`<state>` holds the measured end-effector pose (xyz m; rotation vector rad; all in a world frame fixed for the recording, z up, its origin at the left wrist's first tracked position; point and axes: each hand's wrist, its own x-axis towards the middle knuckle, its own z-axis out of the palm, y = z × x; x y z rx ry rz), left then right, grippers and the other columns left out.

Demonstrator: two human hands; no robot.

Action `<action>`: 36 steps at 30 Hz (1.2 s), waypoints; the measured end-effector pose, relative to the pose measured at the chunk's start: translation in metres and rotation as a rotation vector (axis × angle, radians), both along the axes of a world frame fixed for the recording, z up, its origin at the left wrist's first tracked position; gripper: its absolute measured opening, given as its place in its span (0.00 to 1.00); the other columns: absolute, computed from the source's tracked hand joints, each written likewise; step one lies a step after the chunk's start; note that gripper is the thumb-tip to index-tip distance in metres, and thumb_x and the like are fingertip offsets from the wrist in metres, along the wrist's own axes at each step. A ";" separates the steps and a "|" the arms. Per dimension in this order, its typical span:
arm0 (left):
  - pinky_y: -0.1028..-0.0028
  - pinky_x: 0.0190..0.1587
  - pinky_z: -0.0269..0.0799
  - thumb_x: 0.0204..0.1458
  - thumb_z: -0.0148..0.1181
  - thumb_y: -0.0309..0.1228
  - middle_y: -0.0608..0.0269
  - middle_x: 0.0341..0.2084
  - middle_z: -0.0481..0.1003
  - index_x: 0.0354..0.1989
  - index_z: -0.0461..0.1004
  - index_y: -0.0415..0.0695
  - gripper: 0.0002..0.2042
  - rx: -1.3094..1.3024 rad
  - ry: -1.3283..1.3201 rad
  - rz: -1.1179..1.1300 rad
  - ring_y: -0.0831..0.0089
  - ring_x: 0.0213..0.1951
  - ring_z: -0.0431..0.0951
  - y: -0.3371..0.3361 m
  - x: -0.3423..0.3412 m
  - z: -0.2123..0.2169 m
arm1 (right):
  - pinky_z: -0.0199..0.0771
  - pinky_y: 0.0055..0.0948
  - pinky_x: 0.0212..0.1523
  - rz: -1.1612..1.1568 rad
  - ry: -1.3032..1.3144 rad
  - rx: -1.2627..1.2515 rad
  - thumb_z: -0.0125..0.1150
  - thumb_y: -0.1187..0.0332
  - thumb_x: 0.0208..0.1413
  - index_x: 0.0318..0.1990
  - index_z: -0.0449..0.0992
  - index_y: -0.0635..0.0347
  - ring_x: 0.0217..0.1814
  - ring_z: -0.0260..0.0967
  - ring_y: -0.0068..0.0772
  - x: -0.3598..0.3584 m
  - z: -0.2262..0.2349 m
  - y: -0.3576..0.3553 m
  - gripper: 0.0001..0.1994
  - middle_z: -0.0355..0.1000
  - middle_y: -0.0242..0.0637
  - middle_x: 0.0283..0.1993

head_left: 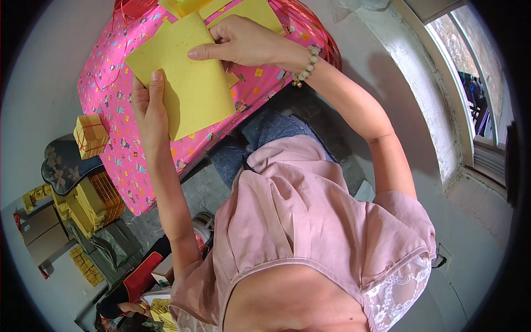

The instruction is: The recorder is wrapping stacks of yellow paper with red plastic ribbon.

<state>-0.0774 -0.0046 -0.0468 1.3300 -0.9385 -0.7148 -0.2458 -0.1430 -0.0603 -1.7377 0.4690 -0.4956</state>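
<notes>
A yellow sheet of coarse paper [191, 94] is raised over the pink table, its right side curving over. My left hand [150, 99] grips its left edge, with the thumb on the upper face and the fingers behind. At the upper right edge, my right hand [238, 41] pinches the same paper between thumb and bent fingers. Whether it is one sheet or several layers, I cannot tell. More yellow paper [257, 15] lies on the table just beyond my right hand. A beaded bracelet [310, 66] circles my right wrist.
The pink patterned tablecloth [124, 149] covers the table. Red plastic strands [318, 25] hang at its far right corner. A tied yellow paper bundle [91, 136] sits at the left edge. Stacked yellow bundles [88, 202] stand on the left. A person's hand [133, 308] shows at lower left.
</notes>
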 end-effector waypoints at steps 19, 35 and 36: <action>0.77 0.52 0.67 0.65 0.49 0.30 0.62 0.49 0.74 0.60 0.65 0.39 0.17 -0.086 -0.151 0.090 0.80 0.48 0.72 -0.001 -0.010 0.008 | 0.71 0.18 0.25 0.109 0.044 -0.098 0.63 0.53 0.58 0.28 0.77 0.64 0.22 0.72 0.17 -0.015 -0.002 -0.001 0.19 0.73 0.29 0.22; 0.79 0.47 0.66 0.66 0.45 0.29 0.65 0.41 0.72 0.52 0.65 0.38 0.11 -0.120 -0.313 0.100 0.82 0.43 0.70 0.004 -0.018 -0.006 | 0.75 0.19 0.31 0.256 -0.014 0.348 0.62 0.65 0.59 0.42 0.74 0.66 0.35 0.72 0.18 -0.028 -0.048 0.023 0.12 0.76 0.32 0.36; 0.79 0.45 0.66 0.66 0.45 0.28 0.65 0.40 0.72 0.50 0.65 0.37 0.10 -0.121 -0.291 0.095 0.81 0.43 0.70 0.005 -0.018 -0.007 | 0.75 0.19 0.32 0.229 -0.020 0.341 0.61 0.66 0.59 0.42 0.74 0.66 0.36 0.72 0.17 -0.027 -0.049 0.024 0.12 0.75 0.32 0.37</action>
